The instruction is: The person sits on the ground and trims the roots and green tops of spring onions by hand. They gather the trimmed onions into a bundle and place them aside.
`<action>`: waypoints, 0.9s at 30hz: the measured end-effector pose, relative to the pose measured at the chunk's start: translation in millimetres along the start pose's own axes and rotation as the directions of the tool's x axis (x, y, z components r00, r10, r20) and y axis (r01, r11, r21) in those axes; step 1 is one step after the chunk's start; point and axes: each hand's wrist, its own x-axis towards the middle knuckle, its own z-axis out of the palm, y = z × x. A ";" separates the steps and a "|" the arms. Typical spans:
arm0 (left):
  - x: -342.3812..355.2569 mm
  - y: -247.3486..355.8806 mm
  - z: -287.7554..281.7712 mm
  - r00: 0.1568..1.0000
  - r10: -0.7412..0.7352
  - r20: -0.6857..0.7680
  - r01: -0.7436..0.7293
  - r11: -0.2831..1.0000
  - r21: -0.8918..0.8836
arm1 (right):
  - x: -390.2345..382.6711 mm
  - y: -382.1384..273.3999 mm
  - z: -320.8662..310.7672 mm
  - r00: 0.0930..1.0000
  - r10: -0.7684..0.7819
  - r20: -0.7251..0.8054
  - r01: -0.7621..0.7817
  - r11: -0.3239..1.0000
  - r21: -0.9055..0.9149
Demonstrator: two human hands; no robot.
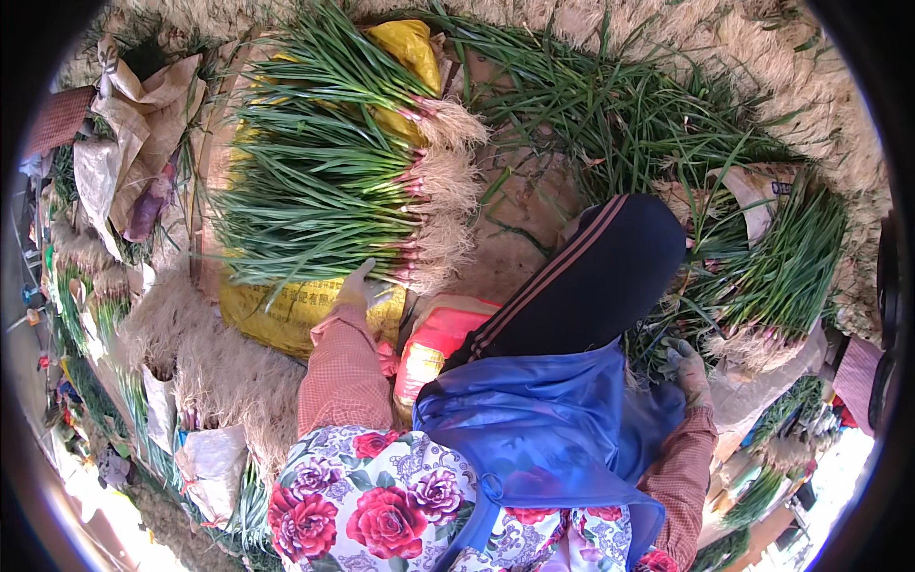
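A long row of spring onions point(315, 181) lies side by side, green leaves to the left, reddish stems and pale roots to the right. My left hand point(357, 288), in a pale glove, is at the row's near edge. Its fingers are apart, touching the nearest stems. A yellow printed sack point(295, 313) lies beneath the row. My right hand point(688, 370), in a greyish glove, is low beside the blue apron point(543, 400), next to dark green leaves. Its fingers blend into the leaves, and any hold is hidden. Farther right lies a heap of spring onions point(777, 276), roots toward me.
A red and white container point(434, 343) stands between my left arm and my bent knee point(591, 257). Loose green leaves point(610, 105) spread across the far side. Root masses point(229, 372) and a crumpled pale sack point(133, 133) are at left. A pale cloth point(762, 381) lies at right.
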 end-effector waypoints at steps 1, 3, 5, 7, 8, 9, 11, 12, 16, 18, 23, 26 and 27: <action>-16.1 8.1 -4.3 0.995 -0.064 -0.081 0.076 0.987 0.143 | -9.7 -16.0 6.1 0.999 -0.014 0.043 0.015 1.000 -0.008; -13.6 20.5 -16.9 0.987 -0.080 -0.142 0.146 0.824 0.548 | -8.6 -11.6 8.7 0.999 -0.015 0.032 0.015 1.000 -0.011; 6.1 35.8 -25.9 0.996 0.088 -0.002 -0.039 0.459 0.887 | -11.5 -2.3 13.2 1.000 -0.008 0.014 0.007 1.000 0.013; -5.5 47.9 13.3 0.841 0.472 0.265 -0.366 0.134 0.921 | 29.4 77.8 -12.1 0.995 -0.091 -0.029 0.090 0.995 -0.039; -20.0 52.0 46.5 0.628 0.666 0.403 -0.502 -0.048 0.863 | 39.5 110.4 -23.0 0.996 -0.069 -0.056 0.064 0.995 -0.078; -40.2 56.4 81.6 0.354 0.828 0.435 -0.609 -0.149 0.779 | 42.7 126.9 -27.1 0.996 -0.051 -0.072 0.041 0.991 -0.128; -71.4 82.4 129.6 0.335 0.818 0.468 -0.525 -0.250 0.814 | 22.9 75.1 -6.2 0.996 -0.090 -0.011 0.087 0.980 -0.180; -53.1 92.4 140.5 0.419 0.792 0.444 -0.427 -0.260 0.866 | 19.5 74.9 -6.4 0.995 -0.090 -0.031 0.085 0.987 -0.136; -17.5 88.5 153.9 0.632 0.686 0.360 -0.126 -0.368 0.921 | -17.0 31.0 8.9 1.000 0.001 -0.001 -0.001 0.997 0.076; -26.2 67.4 162.7 0.671 0.618 0.409 -0.084 -0.484 0.871 | -14.7 46.8 8.5 0.995 -0.066 -0.070 0.067 0.998 0.009; -9.3 73.6 128.2 0.653 0.468 0.595 -0.292 -0.570 0.768 | -2.2 52.2 16.9 0.998 -0.053 -0.022 0.046 0.968 -0.248; -35.7 79.4 135.3 0.321 0.660 0.679 -0.553 -0.451 0.700 | 24.8 95.8 -1.7 0.992 -0.060 -0.113 0.051 0.996 -0.080; -37.2 75.9 135.8 0.201 0.712 0.673 -0.530 -0.499 0.686 | 28.4 89.7 0.7 0.996 -0.056 -0.072 0.052 0.997 -0.055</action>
